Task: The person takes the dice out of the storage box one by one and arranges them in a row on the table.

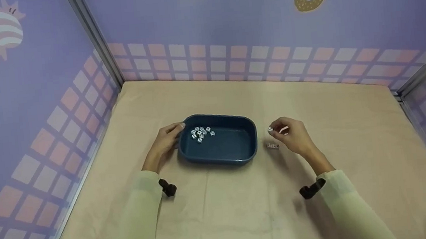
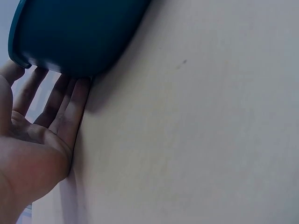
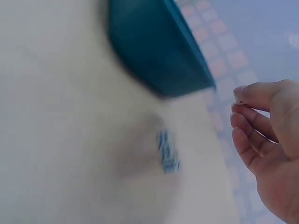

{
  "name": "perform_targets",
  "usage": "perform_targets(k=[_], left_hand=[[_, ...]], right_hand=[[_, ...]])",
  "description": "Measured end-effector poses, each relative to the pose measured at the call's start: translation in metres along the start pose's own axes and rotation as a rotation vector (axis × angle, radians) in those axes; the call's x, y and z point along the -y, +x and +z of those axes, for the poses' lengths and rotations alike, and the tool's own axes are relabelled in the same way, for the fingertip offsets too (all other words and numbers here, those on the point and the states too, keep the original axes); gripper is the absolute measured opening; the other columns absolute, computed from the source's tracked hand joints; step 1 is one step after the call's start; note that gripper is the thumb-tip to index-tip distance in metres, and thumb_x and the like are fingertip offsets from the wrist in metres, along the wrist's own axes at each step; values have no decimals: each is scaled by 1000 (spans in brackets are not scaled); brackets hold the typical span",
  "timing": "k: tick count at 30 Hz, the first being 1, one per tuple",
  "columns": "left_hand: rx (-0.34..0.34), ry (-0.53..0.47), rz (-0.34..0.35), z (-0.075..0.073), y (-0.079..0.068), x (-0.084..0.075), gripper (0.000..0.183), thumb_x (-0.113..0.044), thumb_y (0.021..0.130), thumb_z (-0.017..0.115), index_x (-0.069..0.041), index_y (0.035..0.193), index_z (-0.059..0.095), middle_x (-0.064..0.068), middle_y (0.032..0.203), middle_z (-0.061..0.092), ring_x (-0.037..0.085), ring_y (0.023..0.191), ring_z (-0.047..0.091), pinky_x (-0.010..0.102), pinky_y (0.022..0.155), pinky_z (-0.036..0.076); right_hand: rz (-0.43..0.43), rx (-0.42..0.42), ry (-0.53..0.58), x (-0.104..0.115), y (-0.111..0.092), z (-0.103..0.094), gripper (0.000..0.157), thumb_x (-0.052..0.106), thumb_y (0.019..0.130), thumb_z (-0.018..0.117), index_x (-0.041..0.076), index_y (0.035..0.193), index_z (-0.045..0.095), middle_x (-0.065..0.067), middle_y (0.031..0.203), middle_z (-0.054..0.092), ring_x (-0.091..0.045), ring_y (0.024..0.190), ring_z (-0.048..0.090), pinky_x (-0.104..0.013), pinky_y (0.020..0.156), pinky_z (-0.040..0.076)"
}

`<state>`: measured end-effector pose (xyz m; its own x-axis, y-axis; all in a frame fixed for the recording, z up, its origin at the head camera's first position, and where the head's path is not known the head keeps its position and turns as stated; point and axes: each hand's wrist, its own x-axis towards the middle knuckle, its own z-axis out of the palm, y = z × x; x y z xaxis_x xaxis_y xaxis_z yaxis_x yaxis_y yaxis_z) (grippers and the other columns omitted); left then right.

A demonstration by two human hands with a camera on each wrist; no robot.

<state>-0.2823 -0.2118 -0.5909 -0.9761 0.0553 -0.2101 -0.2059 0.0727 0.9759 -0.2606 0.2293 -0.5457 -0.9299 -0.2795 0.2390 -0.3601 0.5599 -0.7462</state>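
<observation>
A blue rectangular tub (image 1: 221, 161) with rounded corners has several white dice (image 1: 201, 133) gathered at its left end. My left hand (image 1: 166, 139) holds the tub's left end, thumb at the rim. In the left wrist view, that hand's fingers (image 2: 67, 107) lie against the tub's outer wall (image 2: 70, 37). Between thumb and fingertips, my right hand (image 1: 291, 133) pinches a white die (image 1: 270, 129), raised just right of the tub. Below that hand, a short row of dice (image 1: 273, 146) lies on the table; the right wrist view shows this row (image 3: 167, 151) blurred.
A beige cloth (image 1: 237, 211) covers the table. Purple printed panels (image 1: 227, 20) enclose it at the back and both sides, with metal posts (image 1: 100, 40) at the corners. Dark wrist cameras (image 1: 312, 188) stick out from both sleeves.
</observation>
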Motion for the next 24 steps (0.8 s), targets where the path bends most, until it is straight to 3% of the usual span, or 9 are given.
perform_targets(k=[8,14,19,24], left_hand=[[-8,42,23,-1,0,0,55,-44,106,66,-8,147,62,14,146,63,30,130,64,41,106,51],[-6,39,5,0,-1,1,57,-47,105,66,-10,148,62,12,146,63,28,128,65,36,100,54],[4,7,-5,-2,-2,-2,57,-48,104,67,-10,147,63,13,143,64,29,126,65,33,94,55],[1,1,-23,0,-2,-1,58,-48,104,68,-11,148,62,11,142,66,26,124,67,35,98,55]], right_hand=[[114,-20,-13,-39,-25,-4,11,4,98,76,3,109,75,-9,105,74,-24,100,68,-27,84,54],[182,-12,4,-55,-40,-2,13,3,97,77,4,110,75,-10,105,73,-24,99,66,-23,84,52],[190,-5,37,-59,-47,3,15,4,96,78,5,111,75,-10,103,71,-24,92,62,-23,77,49],[192,-22,64,-64,-54,7,18,4,95,80,5,112,75,-10,103,70,-24,90,61,-22,76,48]])
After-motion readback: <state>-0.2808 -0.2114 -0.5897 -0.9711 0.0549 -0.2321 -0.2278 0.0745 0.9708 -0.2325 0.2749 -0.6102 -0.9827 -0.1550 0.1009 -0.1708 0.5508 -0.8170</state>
